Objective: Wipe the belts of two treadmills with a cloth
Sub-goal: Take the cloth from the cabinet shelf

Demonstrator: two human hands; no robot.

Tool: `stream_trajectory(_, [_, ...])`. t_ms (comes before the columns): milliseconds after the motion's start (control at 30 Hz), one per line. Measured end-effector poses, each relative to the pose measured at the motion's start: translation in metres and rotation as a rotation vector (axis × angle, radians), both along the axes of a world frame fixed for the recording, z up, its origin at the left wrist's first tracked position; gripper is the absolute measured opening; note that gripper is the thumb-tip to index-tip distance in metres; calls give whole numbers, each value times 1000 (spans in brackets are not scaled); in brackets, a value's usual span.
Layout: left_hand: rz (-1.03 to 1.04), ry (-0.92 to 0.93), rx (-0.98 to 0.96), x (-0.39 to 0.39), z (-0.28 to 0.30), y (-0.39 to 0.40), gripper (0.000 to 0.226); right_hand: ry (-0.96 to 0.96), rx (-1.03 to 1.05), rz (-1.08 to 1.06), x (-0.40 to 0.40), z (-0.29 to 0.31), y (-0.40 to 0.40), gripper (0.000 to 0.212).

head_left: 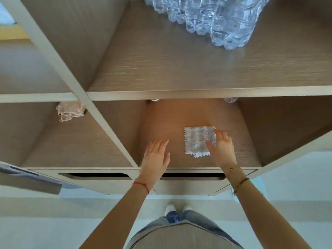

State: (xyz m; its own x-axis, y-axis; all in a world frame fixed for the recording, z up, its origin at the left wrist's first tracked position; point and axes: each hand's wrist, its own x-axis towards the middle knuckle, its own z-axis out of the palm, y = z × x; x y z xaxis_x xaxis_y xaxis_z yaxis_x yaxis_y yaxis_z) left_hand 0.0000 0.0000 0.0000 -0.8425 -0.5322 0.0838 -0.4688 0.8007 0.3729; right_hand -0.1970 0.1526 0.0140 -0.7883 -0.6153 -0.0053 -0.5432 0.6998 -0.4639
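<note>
On the shelf [161, 123], folded cloth [197, 139] under right hand [221, 150] spread fingers [210, 145], left hand [155, 155] flat alongside.

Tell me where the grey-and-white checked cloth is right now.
In the head view, the grey-and-white checked cloth lies flat on the lower wooden shelf, right of centre, under the right hand, with the left hand beside it.

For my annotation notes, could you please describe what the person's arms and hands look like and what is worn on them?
Both forearms are bare, with no sleeves or gloves in view. The left hand has a thin red string bracelet at its wrist. The right hand has two slim bracelets at its wrist: a fine chain and a darker band.
</note>
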Motion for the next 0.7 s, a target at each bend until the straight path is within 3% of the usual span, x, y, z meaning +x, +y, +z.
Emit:
stream_trajectory(333, [58,-122,67,-10,-21,5,51,35,129,-117,-1,-21,-4,60])
stream_trajectory(567, [77,-127,72,-12,-23,9,52,60,27,-100,1,-26,-7,40])
stream_trajectory(700, [75,-124,105,-12,-19,9,51,-183,-232,-159,-2,-21,-4,30])
